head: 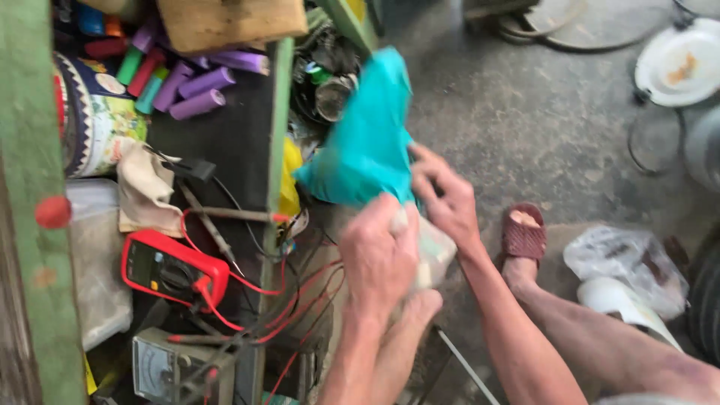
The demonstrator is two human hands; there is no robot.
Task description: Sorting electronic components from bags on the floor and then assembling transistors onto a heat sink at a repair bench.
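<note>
While gripped by both hands: left hand point(379, 255) clamped round pale plastic-wrapped bundle point(433, 251); right hand point(444, 196) pinching limp teal plastic bag point(367, 139); probably light, soft, slippery; best held at bunched neck.

left hand point(379, 255): fist closed, gripping | right hand point(444, 196): fingers pinching

bag point(367, 142) above hands | multimeter point(174, 271) left (on bench) | sandal point(523, 234) right, on floor

Thin teal plastic bag point(367, 142), slightly glossy, red plastic multimeter point(171, 268), worn beige cloth rag point(144, 191), rough matt concrete floor point(540, 112), chipped green-painted wood frame point(30, 225).
</note>
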